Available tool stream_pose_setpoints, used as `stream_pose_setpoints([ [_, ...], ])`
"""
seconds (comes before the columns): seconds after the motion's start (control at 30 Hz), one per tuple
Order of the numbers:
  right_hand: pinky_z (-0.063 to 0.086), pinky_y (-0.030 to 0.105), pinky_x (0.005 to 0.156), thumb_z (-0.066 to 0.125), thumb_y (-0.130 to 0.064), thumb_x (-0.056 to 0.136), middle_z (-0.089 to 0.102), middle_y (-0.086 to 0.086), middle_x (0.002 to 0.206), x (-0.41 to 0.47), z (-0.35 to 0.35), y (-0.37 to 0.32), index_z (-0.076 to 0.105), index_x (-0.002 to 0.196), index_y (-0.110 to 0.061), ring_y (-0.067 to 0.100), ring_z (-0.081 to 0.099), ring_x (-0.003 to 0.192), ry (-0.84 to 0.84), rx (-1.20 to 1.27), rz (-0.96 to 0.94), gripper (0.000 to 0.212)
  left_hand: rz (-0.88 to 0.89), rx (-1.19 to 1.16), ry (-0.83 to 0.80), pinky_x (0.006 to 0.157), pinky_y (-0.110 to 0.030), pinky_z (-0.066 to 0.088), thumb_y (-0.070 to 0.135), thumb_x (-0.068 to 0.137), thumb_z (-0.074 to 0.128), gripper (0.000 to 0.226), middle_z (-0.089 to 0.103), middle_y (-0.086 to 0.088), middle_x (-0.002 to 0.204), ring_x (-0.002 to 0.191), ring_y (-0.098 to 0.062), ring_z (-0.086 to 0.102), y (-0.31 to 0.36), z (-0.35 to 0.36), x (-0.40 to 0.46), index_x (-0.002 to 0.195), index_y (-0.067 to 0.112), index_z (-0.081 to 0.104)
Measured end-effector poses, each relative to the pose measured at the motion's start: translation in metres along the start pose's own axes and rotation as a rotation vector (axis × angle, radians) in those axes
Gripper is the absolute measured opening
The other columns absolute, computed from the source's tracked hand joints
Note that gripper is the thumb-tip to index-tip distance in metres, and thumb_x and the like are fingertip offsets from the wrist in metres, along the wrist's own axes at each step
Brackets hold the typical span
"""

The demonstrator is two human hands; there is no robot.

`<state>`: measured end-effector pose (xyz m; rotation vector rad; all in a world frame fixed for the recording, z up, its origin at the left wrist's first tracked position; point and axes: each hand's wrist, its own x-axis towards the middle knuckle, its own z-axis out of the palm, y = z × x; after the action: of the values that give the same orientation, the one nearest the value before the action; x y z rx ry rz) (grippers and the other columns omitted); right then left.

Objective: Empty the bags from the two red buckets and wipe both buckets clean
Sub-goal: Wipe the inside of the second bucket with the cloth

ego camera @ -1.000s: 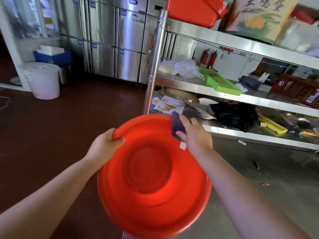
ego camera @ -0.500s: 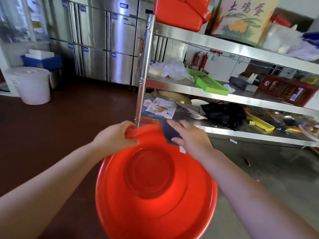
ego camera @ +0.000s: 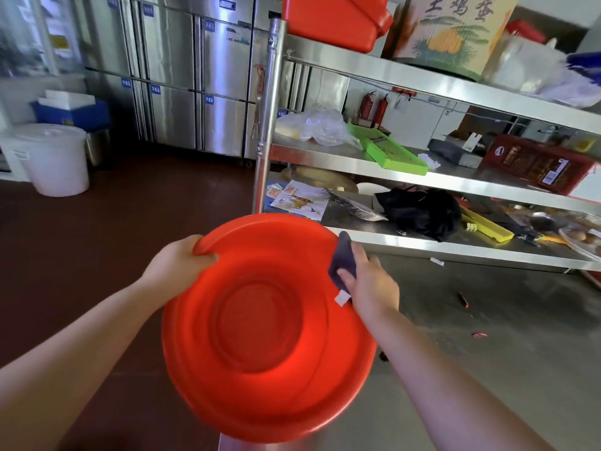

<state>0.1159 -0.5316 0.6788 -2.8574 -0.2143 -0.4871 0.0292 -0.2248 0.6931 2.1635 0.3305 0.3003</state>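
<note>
A round red bucket (ego camera: 260, 330) is tilted toward me, its empty inside showing. My left hand (ego camera: 177, 266) grips its upper left rim, thumb over the edge. My right hand (ego camera: 369, 281) holds a dark purple cloth (ego camera: 343, 260) with a white tag and presses it against the bucket's upper right inner wall. A second red bucket (ego camera: 335, 17) stands on the top shelf of the steel rack (ego camera: 406, 78), partly cut off by the frame. Clear plastic bags (ego camera: 322, 126) lie on the rack's second shelf.
The rack also carries a green tray (ego camera: 393, 154), a black bag (ego camera: 419, 211), papers and boxes. A white lidded pail (ego camera: 53, 159) and a blue crate (ego camera: 73, 110) stand at the left by steel fridge doors (ego camera: 195, 86). Dark red floor lies to the left.
My right hand has slid the cloth from the top of the rim round to the right side. My left hand has kept its grip while the bucket tilted slightly.
</note>
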Motion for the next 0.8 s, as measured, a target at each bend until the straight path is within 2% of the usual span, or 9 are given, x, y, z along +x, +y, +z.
stream_pose_setpoints([
  [0.17, 0.037, 0.029, 0.061, 0.056, -0.039, 0.091, 0.056, 0.002, 0.116, -0.009, 0.006, 0.01, 0.029, 0.138, -0.033, 0.026, 0.06, 0.096, 0.003, 0.138, 0.019, 0.055, -0.045, 0.002, 0.035, 0.076, -0.044, 0.054, 0.038, 0.081, 0.065, 0.015, 0.068, 0.001, 0.078, 0.074, -0.021, 0.065, -0.005, 0.001, -0.008, 0.083, 0.023, 0.064],
  [0.3, 0.044, 0.033, 0.07, 0.057, -0.039, 0.09, 0.055, 0.001, 0.124, 0.004, -0.015, 0.018, 0.03, 0.142, -0.034, 0.026, 0.058, 0.104, -0.043, 0.107, -0.115, 0.058, -0.1, 0.062, -0.092, 0.081, -0.037, 0.053, 0.057, 0.066, 0.069, 0.039, 0.068, 0.007, 0.089, 0.084, -0.016, 0.065, 0.004, -0.005, -0.01, 0.092, 0.028, 0.064],
  [0.4, 0.046, 0.036, 0.078, 0.058, -0.042, 0.089, 0.054, -0.002, 0.121, 0.021, -0.041, 0.013, 0.031, 0.142, -0.038, 0.024, 0.057, 0.106, -0.076, 0.027, -0.292, 0.06, 0.048, 0.216, -0.069, 0.087, -0.032, 0.046, 0.054, 0.071, 0.069, 0.053, 0.059, 0.015, 0.107, 0.102, -0.012, 0.059, 0.021, 0.003, -0.005, 0.117, 0.031, 0.056],
  [0.47, 0.046, 0.035, 0.077, 0.059, -0.043, 0.088, 0.053, -0.004, 0.117, 0.029, -0.054, 0.003, 0.031, 0.141, -0.042, 0.022, 0.056, 0.106, -0.103, -0.02, -0.406, 0.06, 0.139, 0.23, -0.125, 0.089, -0.033, 0.048, 0.048, 0.072, 0.07, 0.056, 0.059, 0.014, 0.109, 0.102, -0.012, 0.059, 0.037, 0.014, -0.004, 0.123, 0.03, 0.053],
  [0.57, 0.038, 0.032, 0.069, 0.06, -0.043, 0.087, 0.051, -0.003, 0.112, 0.03, -0.057, -0.021, 0.03, 0.14, -0.042, 0.022, 0.054, 0.102, -0.073, -0.135, -0.539, 0.061, 0.2, 0.245, -0.178, 0.075, -0.033, 0.052, 0.037, 0.078, 0.066, 0.032, 0.065, 0.006, 0.091, 0.084, -0.016, 0.063, 0.052, 0.039, -0.008, 0.107, 0.023, 0.06],
  [0.67, 0.032, 0.032, 0.068, 0.058, -0.046, 0.087, 0.05, 0.001, 0.113, 0.026, -0.05, -0.043, 0.028, 0.141, -0.039, 0.025, 0.051, 0.103, -0.003, -0.241, -0.603, 0.063, 0.252, 0.234, -0.11, 0.06, -0.03, 0.041, 0.028, 0.084, 0.062, 0.013, 0.058, 0.005, 0.075, 0.075, -0.02, 0.06, 0.053, 0.05, -0.009, 0.092, 0.018, 0.058],
  [0.8, 0.04, 0.036, 0.073, 0.058, -0.048, 0.086, 0.051, 0.005, 0.114, 0.026, -0.043, -0.052, 0.029, 0.141, -0.037, 0.027, 0.049, 0.105, 0.057, -0.282, -0.647, 0.063, 0.263, 0.206, -0.088, 0.05, -0.027, 0.032, 0.026, 0.085, 0.062, 0.012, 0.052, 0.009, 0.065, 0.058, -0.007, 0.05, 0.048, 0.049, -0.007, 0.078, 0.026, 0.052],
])
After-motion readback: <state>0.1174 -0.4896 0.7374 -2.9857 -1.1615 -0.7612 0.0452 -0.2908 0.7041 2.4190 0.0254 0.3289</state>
